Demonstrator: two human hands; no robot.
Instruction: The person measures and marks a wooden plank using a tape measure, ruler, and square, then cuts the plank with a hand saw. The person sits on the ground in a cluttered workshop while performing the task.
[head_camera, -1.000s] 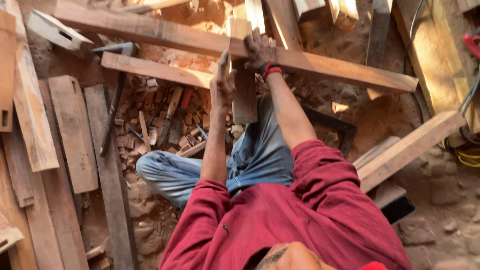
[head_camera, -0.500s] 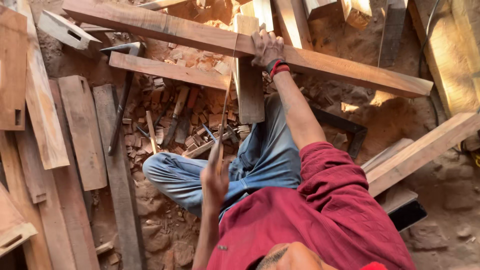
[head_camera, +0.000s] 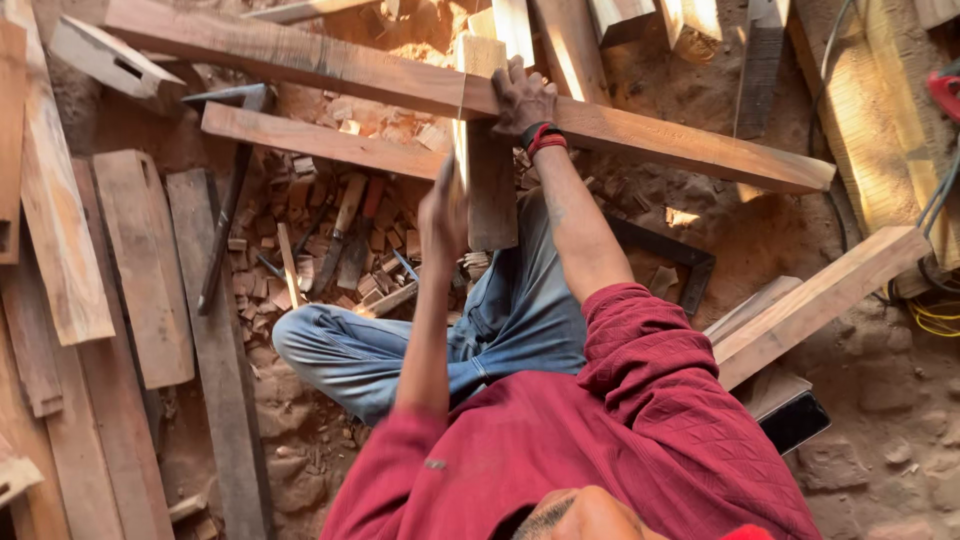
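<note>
Long wooden beam (head_camera: 650, 135) spans the chip-strewn ground. Across it lies a short upright board (head_camera: 490, 190). Right hand (head_camera: 522, 97) presses flat on the beam, steadying it. Left hand (head_camera: 443, 215), just beside the board, grips a thin blade-like tool; the tool's kind is unclear.

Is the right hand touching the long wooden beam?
Touching. The head view shows the right hand pressed flat on top of the long wooden beam, fingers over its far edge.

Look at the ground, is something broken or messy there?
Yes. A heap of small wood offcuts and chips lies scattered on the dirt, left of the person's left hand and under the thinner plank. The right hand presses on the long beam. Nothing looks broken, just littered.
</note>
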